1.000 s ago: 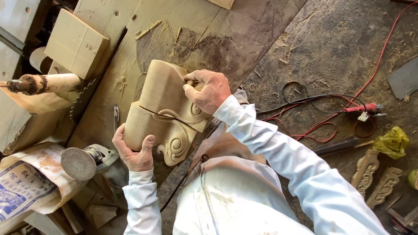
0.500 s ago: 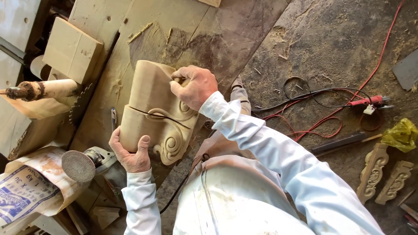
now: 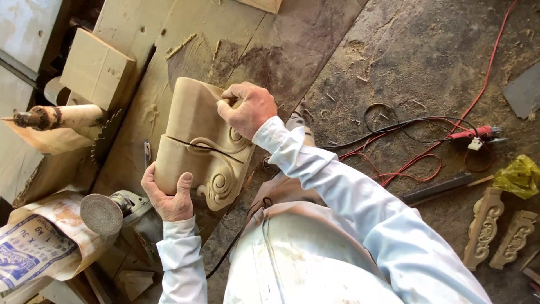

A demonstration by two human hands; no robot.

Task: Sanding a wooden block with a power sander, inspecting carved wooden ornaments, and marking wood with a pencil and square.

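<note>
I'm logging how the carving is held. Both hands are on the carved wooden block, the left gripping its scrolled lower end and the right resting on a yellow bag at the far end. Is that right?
Not quite. In the head view the right hand rests on the carved wooden block's far end, not on the yellow bag, which lies apart on the floor. The left hand does grip the scrolled lower end.

Carved corbel [image 3: 197, 143]: pale bare wood, matt, smooth. Workbench [image 3: 236, 39]: rough, dusty wood. Sanding disc [image 3: 101, 214]: coarse grey abrasive; sleeves [image 3: 337, 180]: white cloth.
</note>
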